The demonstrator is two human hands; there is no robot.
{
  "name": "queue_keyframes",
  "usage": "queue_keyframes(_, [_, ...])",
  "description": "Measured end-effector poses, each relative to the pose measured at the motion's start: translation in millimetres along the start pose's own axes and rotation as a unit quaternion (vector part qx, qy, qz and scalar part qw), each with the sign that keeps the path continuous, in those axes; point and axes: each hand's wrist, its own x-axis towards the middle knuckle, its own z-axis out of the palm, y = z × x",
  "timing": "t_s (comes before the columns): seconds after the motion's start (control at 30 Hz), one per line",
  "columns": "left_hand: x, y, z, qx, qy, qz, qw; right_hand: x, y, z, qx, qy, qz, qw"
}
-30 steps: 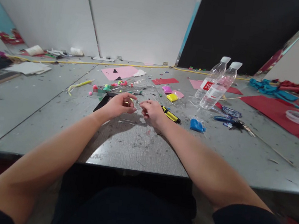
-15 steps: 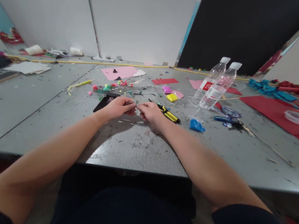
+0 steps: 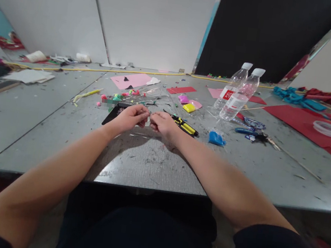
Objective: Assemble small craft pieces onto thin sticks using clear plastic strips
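My left hand point(image 3: 135, 117) and my right hand point(image 3: 163, 123) meet fingertip to fingertip above the grey table, both with fingers pinched together. Whatever lies between the fingers is too small to make out. Under the left wrist, a black flat phone-like object point(image 3: 112, 113) shows in part. Just right of my right hand lie yellow-and-black pliers point(image 3: 187, 126). Clear plastic film point(image 3: 139, 135) glints on the table below the hands. Beyond them sits a cluster of small pink and green clay pieces point(image 3: 126, 94).
Two clear water bottles point(image 3: 236, 99) stand to the right, near a blue packet point(image 3: 217, 138), a yellow packet point(image 3: 189, 107) and keys point(image 3: 263, 138). Red sheets point(image 3: 301, 122) lie at far right. A yellow twisted strip point(image 3: 85, 94) rests at left. The table's front edge point(image 3: 150, 188) is close to me.
The view has shifted very slightly. Both hands stay together in nearly the same place, the right fingers curled a little more.
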Motion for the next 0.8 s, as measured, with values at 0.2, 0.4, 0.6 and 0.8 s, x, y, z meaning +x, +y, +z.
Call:
queue_keyframes(0.2, [-1, 4, 1.2, -0.014, 0.011, 0.02, 1.0, -2, -8, 4, 0.149, -0.042, 0.062, 0.986])
queue_keyframes(0.4, [-4, 12, 1.0, 0.033, 0.034, 0.034, 0.998, 0, -6, 0, 0.117, 0.008, 0.031, 0.993])
queue_keyframes(0.6, [-6, 14, 2.8, 0.086, 0.07, 0.049, 0.993, -1, -5, -2, 0.134, -0.005, 0.037, 0.99])
queue_keyframes(0.8, [-10, 16, 4.1, 0.159, 0.082, 0.079, 0.981, -2, -5, -1, 0.131, 0.01, 0.042, 0.99])
